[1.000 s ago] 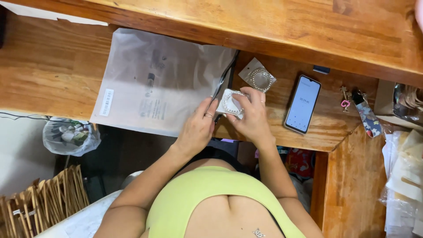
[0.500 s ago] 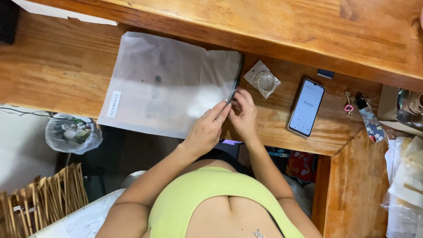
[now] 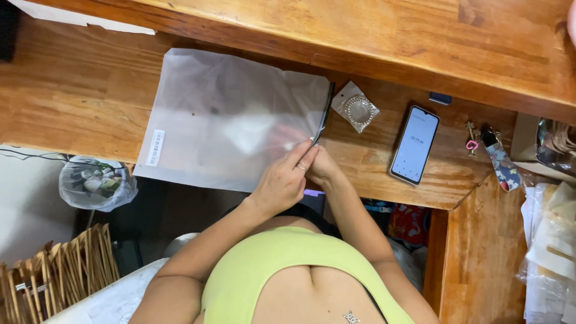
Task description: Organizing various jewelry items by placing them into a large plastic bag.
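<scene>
A large frosted plastic bag (image 3: 222,120) is lying flat on the wooden bench (image 3: 78,102), its open edge with a dark zip strip (image 3: 324,111) facing the person's right side. The left hand (image 3: 282,180) is resting at the bag's lower right corner, its fingers (image 3: 300,155) drawn together and pinching the edge of the bag just below the zip strip; a ring is showing on one finger. The right hand (image 3: 321,168) is sitting just behind and against the left one, mostly covered by it, so I cannot tell whether it is spread or closed, though it seems to be reaching into the mouth of the bag, where a pale shape and a pinkish blur are showing through the plastic. A white barcode sticker (image 3: 155,147) is sitting near the bag's lower left corner. Just beside the zip strip, a small clear packet holding a beaded bracelet (image 3: 356,108) is lying apart from the bag. Further to the right, a phone (image 3: 414,144) is lying face up with its screen lit, and beyond it a bunch of keys with a patterned strap (image 3: 495,156) is lying near the bench corner. Below the bench, a tied plastic bag of rubbish (image 3: 96,183) is hanging by its edge.
</scene>
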